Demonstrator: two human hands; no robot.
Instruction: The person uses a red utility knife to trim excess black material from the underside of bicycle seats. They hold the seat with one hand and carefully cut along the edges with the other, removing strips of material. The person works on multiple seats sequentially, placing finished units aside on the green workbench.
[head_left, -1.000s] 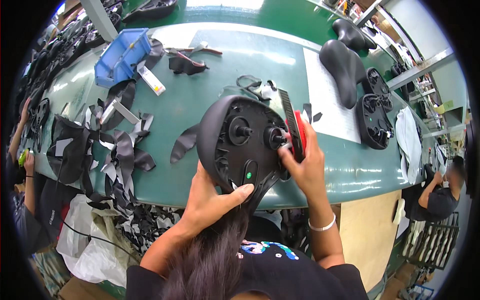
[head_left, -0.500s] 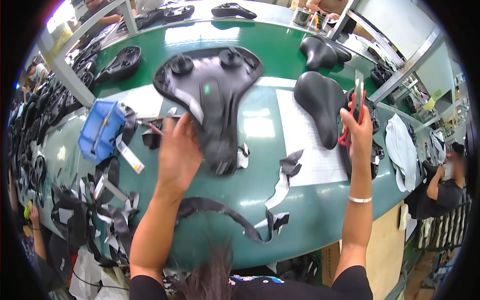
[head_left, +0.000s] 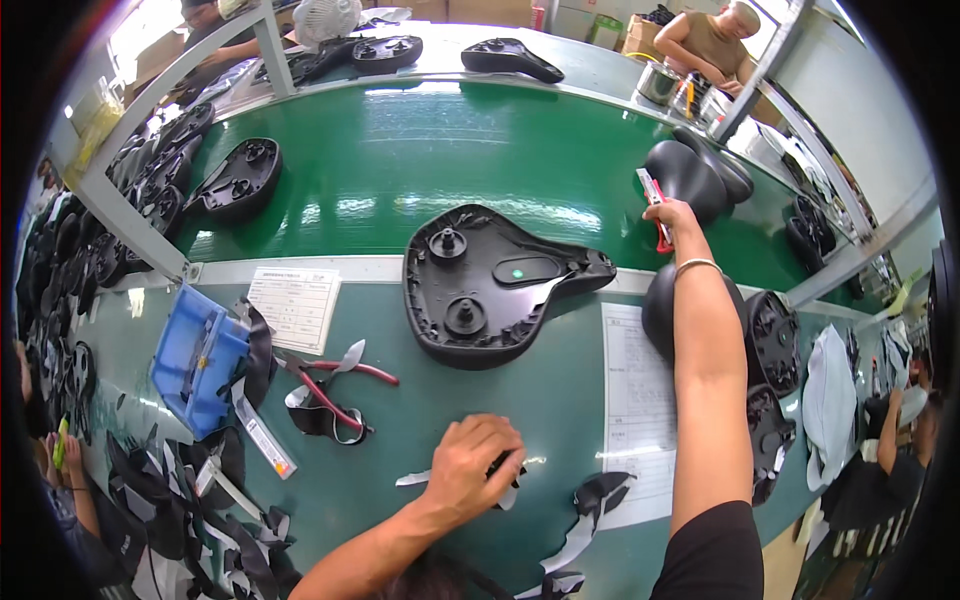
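Observation:
My left hand [head_left: 470, 465] is curled over the near part of the table, with its fingers closed on a small black-and-white scrap of cover material [head_left: 507, 490], mostly hidden beneath them. In my right hand [head_left: 672, 214] is a red utility knife [head_left: 652, 195] with its metal end pointing away from me. That hand reaches far forward, close to a smooth black bicycle saddle [head_left: 688, 178], and I cannot tell whether it touches the saddle. An upside-down black saddle [head_left: 520, 320] lies between the hands, its underside up, across the white strip beside the green belt.
Left stand a blue bin [head_left: 197, 365], red-handled pliers [head_left: 375, 373] and heaped black trimmings [head_left: 165, 500]. A printed sheet [head_left: 640, 430] lies under my right arm, near more saddles [head_left: 773, 340]. White frame posts [head_left: 135, 225] flank the belt. A co-worker [head_left: 715, 50] sits at the far right.
The saddle by my left hand has been let go and now lies turned sideways. My left hand has closed over a scrap; my right hand has moved forward with the knife. The view has shifted.

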